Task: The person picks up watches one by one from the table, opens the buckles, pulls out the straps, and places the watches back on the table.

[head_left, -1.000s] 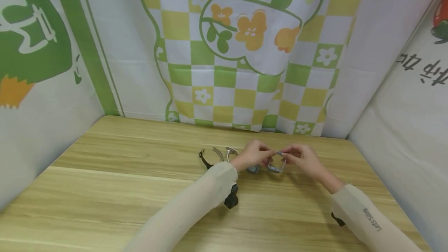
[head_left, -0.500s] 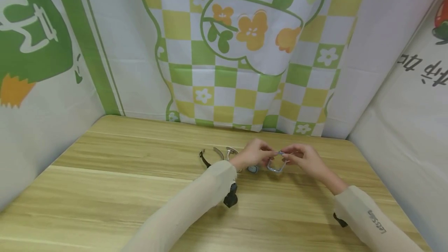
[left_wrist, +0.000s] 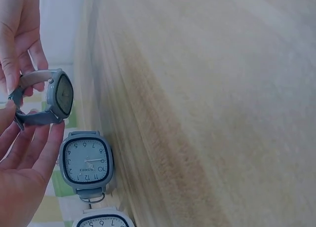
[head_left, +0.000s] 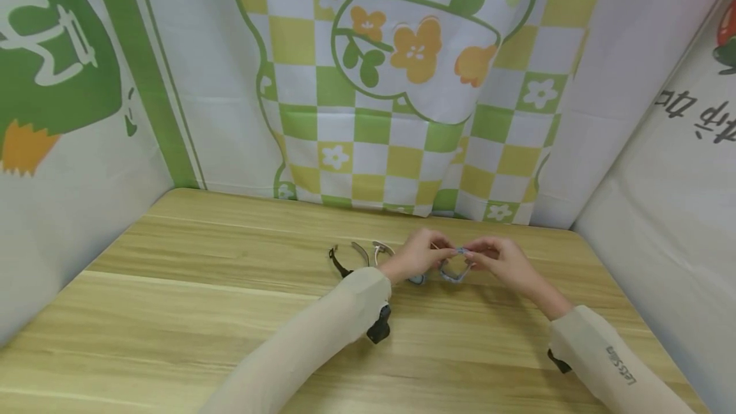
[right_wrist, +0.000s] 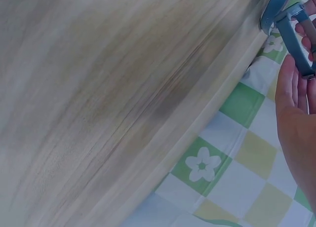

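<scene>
Both hands hold a blue-grey wristwatch (head_left: 452, 278) above the back right part of the table. Its strap forms a loop, with the case hanging at the bottom in the head view. My left hand (head_left: 415, 254) pinches the strap ends at the top of the loop from the left. From the other side, my right hand (head_left: 502, 264) pinches the same spot with thumb and fingers. In the left wrist view the held watch's case (left_wrist: 64, 94) is turned sideways. Fingers partly hide the strap ends.
A second blue-grey watch (left_wrist: 88, 160) with a squarish dial stands close beside the left hand. Beyond it are a white watch (left_wrist: 104, 220) and a dark-strapped watch (head_left: 339, 265), partly behind the left sleeve (head_left: 322, 331). A patterned curtain (head_left: 368, 165) hangs behind the wooden table (head_left: 230, 241).
The hands stay almost in place at the strap ends. The right fingertips have shifted slightly toward the left hand, and the held watch has tilted a little.
</scene>
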Action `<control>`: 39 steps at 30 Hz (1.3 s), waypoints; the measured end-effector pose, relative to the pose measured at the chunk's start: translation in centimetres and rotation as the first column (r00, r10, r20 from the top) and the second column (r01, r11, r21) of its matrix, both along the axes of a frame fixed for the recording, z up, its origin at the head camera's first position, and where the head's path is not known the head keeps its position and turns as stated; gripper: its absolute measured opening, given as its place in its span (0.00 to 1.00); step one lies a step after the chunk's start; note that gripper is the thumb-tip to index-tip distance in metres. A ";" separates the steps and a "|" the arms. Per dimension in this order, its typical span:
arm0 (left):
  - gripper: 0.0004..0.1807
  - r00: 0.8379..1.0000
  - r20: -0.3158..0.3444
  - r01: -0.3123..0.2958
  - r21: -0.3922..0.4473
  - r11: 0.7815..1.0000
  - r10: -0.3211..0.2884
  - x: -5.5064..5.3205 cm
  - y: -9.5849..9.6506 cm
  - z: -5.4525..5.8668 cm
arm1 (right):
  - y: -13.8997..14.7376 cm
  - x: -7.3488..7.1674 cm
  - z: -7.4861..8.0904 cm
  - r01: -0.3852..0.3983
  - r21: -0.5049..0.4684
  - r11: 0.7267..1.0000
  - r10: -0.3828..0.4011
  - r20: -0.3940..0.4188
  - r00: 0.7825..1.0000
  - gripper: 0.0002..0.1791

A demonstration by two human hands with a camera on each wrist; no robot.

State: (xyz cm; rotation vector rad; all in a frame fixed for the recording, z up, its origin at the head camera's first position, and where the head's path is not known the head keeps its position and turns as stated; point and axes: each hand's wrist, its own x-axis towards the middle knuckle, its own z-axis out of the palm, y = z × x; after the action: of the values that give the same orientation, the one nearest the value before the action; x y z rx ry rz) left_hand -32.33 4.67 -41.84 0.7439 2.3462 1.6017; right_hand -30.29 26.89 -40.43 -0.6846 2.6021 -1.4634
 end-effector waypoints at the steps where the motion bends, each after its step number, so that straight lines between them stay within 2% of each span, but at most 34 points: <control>1: 0.12 1.000 -0.013 -0.001 -0.002 1.000 0.001 0.0 0.0 0.0 | 0.0 0.0 0.0 0.002 0.001 1.000 -0.002 -0.006 1.000 0.13; 7: 0.10 0.996 -0.092 -0.017 -0.025 1.000 0.015 0.1 0.2 -0.3 | 0.0 0.1 0.0 0.022 0.009 1.000 -0.022 -0.030 0.999 0.13; 17: 0.11 0.988 -0.153 -0.030 -0.020 0.999 0.026 0.5 0.0 -0.6 | -0.3 0.3 0.0 0.078 0.006 0.997 -0.077 -0.035 0.996 0.11; 24: 0.12 0.988 -0.149 -0.027 -0.026 0.999 0.023 0.8 -0.2 -0.8 | -0.4 0.5 0.0 0.087 -0.020 0.996 -0.088 -0.038 0.995 0.11; 32: 0.12 0.982 -0.187 -0.052 -0.065 0.997 0.039 0.9 0.0 -0.8 | -0.4 0.7 0.2 0.105 -0.021 0.994 -0.106 -0.039 0.994 0.10; 39: 0.10 0.980 -0.193 -0.061 -0.034 0.998 0.053 1.0 0.2 -0.7 | -0.6 0.9 0.3 0.112 -0.020 0.994 -0.113 -0.053 0.992 0.10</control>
State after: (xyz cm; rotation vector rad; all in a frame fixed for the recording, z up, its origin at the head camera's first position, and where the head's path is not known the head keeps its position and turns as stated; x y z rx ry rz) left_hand -31.34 4.83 -42.50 0.8656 2.5476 1.5642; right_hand -29.37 26.31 -40.09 -0.5972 2.7135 -1.5191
